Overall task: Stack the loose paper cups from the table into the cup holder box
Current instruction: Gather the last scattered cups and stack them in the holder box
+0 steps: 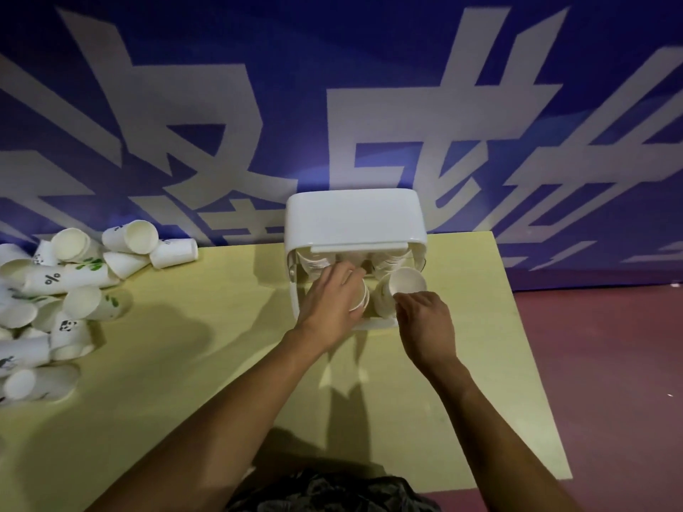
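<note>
A white cup holder box (353, 218) stands at the table's far edge, its open front facing me, with stacks of paper cups inside. My left hand (330, 303) grips a short stack of white cups (360, 299) at the box's opening. Just to the right, my right hand (425, 323) pinches the near rim of another white cup (406, 282), whose mouth faces me, at the front of the right-hand stack. A heap of loose paper cups (63, 290), some printed with leaves, pandas or a percent sign, lies at the table's left edge.
The yellow table (207, 364) ends at the right in a slanted edge, with a red floor (610, 382) beyond it. A blue banner wall (332, 105) with large white characters rises right behind the box. Bare tabletop lies between the heap and the box.
</note>
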`<state>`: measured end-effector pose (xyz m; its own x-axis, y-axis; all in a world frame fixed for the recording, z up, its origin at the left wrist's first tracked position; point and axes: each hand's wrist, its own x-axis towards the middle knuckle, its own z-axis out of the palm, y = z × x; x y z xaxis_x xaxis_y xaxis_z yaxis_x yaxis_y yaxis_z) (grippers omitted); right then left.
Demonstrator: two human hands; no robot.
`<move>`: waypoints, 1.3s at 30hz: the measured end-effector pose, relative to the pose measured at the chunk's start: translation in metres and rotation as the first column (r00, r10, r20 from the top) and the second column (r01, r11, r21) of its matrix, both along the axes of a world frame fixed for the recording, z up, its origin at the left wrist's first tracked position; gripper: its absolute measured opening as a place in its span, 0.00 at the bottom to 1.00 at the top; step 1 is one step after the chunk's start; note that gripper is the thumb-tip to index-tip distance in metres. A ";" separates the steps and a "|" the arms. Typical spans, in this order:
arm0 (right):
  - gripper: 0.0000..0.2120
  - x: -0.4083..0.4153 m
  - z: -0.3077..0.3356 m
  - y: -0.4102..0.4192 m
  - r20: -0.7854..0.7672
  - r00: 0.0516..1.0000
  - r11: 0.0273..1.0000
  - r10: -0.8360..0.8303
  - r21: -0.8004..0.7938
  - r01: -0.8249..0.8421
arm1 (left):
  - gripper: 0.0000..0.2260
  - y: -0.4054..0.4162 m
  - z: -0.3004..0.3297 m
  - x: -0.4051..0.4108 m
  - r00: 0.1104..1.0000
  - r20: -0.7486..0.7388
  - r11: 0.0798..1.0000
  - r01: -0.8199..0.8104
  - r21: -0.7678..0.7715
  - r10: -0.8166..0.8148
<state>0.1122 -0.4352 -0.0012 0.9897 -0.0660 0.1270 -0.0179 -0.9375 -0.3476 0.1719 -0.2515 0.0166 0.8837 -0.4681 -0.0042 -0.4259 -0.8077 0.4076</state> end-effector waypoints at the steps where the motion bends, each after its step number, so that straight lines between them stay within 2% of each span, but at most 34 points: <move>1: 0.07 0.003 -0.005 -0.001 -0.023 0.999 1.000 0.022 -0.016 -0.023 | 0.27 -0.002 -0.007 0.002 1.000 -0.028 1.000 0.004 0.014 -0.004; 6: 0.06 0.014 -0.026 -0.003 -0.102 0.991 0.996 0.084 -0.021 -0.087 | 0.29 -0.008 -0.035 0.010 0.982 -0.184 0.996 -0.015 0.091 0.031; 9: 0.04 0.014 -0.031 -0.004 -0.113 0.987 0.993 0.118 0.003 -0.118 | 0.31 -0.011 -0.045 0.007 0.973 -0.228 0.994 -0.006 0.107 0.030; 12: 0.06 0.014 -0.031 -0.005 -0.129 0.983 0.991 0.129 -0.005 -0.130 | 0.32 -0.011 -0.048 0.007 0.972 -0.234 0.993 -0.004 0.115 0.032; 16: 0.07 0.013 -0.012 0.004 -0.086 0.994 0.997 0.072 -0.017 -0.074 | 0.28 -0.003 -0.035 0.002 0.987 -0.152 0.998 -0.053 0.028 0.056; 18: 0.05 0.014 0.004 0.019 -0.023 0.997 0.996 0.075 0.046 -0.074 | 0.24 0.011 -0.028 -0.002 0.984 -0.107 0.989 -0.146 -0.036 0.141; 21: 0.04 0.018 0.014 0.060 -0.001 0.989 0.960 0.147 0.241 -0.143 | 0.19 0.049 -0.019 -0.011 0.946 -0.124 0.948 -0.310 -0.068 0.300; 24: 0.06 0.025 0.005 0.109 -0.136 0.948 0.893 0.286 0.396 -0.213 | 0.18 0.104 -0.014 -0.021 0.880 -0.161 0.888 -0.458 -0.037 0.447; 28: 0.07 0.028 -0.012 0.175 -0.331 0.799 0.818 0.502 0.482 -0.314 | 0.18 0.189 -0.013 -0.035 0.774 -0.174 0.786 -0.618 0.005 0.610; 34: 0.08 0.030 -0.027 0.262 -0.470 0.747 0.865 0.470 0.416 -0.282 | 0.16 0.306 -0.023 -0.055 0.595 -0.237 0.601 -0.797 -0.053 0.768; 37: 0.08 0.035 -0.023 0.307 -0.494 0.743 0.879 0.450 0.391 -0.272 | 0.14 0.354 -0.032 -0.061 0.450 -0.336 0.447 -0.890 -0.090 0.828; 39: 0.09 0.039 -0.022 0.337 -0.505 0.732 0.878 0.458 0.384 -0.285 | 0.14 0.383 -0.037 -0.066 0.339 -0.347 0.327 -0.940 -0.095 0.874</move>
<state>0.1513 -0.0977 -0.0230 0.8215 0.3782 -0.4267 0.0393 -0.7842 -0.6193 0.1054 0.1317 -0.0203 0.7397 0.6180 -0.2663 0.6276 -0.4907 0.6045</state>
